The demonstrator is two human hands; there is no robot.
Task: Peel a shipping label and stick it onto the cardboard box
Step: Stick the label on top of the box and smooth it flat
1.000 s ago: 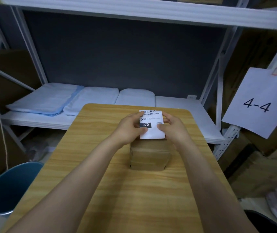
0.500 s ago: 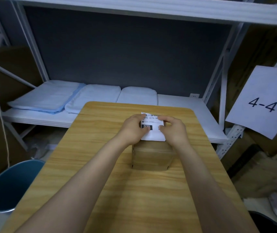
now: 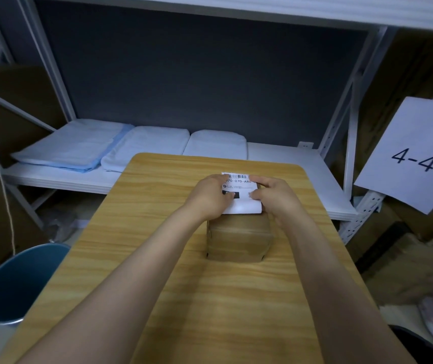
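Note:
A small brown cardboard box (image 3: 239, 239) stands in the middle of the wooden table (image 3: 157, 232). A white shipping label (image 3: 245, 206) with a barcode and black print lies flat on the box's top. My left hand (image 3: 206, 198) holds the label's left edge, its thumb pressing on the black patch. My right hand (image 3: 276, 197) holds the right edge, thumb on the paper. Both hands hide the label's sides and the box's top corners.
A white metal shelf (image 3: 302, 179) stands behind the table with folded pale blue cloths (image 3: 78, 145) on it. A blue bin (image 3: 18, 282) stands on the floor at the left. A paper sign reading 4-4 (image 3: 412, 156) hangs at the right, above brown cartons (image 3: 407, 248).
The label was held up tilted above the box; both hands have lowered it, and it now lies flat on the box top under my thumbs.

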